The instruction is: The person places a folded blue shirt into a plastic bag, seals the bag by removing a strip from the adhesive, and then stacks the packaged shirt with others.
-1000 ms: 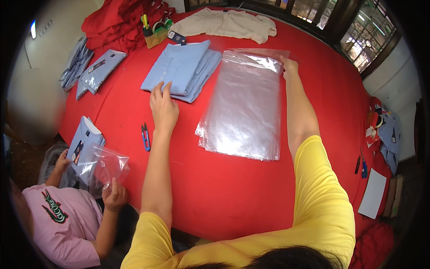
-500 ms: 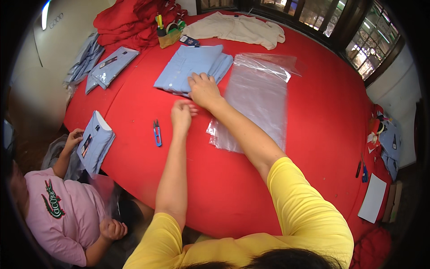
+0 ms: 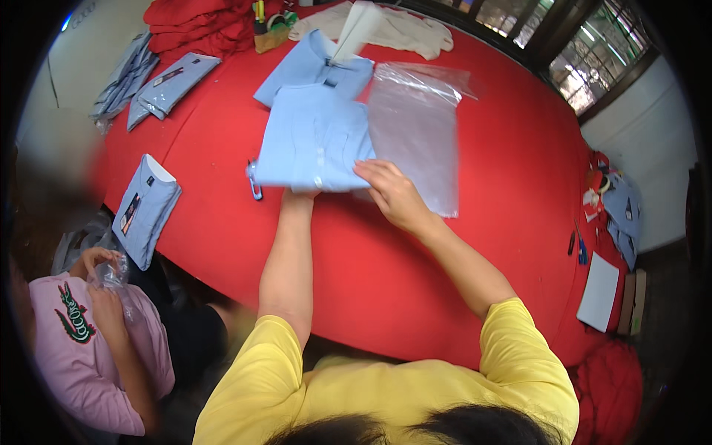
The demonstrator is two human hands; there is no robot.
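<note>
Red cloth-covered table [image 3: 504, 222]; clear rectangular plastic bags [image 3: 415, 133] at one o'clock; folded light-blue fabric shirt [image 3: 315, 137] at eleven, left hand [image 3: 300, 196] underneath, likely for support, fingers hidden, can't tell; right hand [image 3: 394, 194] fingers clamped on its four-o'clock edge, likely keeping folds together

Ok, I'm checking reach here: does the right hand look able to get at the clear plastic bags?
Probably yes: the right hand touches the folded blue shirt, close to the clear plastic bags, which lie mostly uncovered.
</note>
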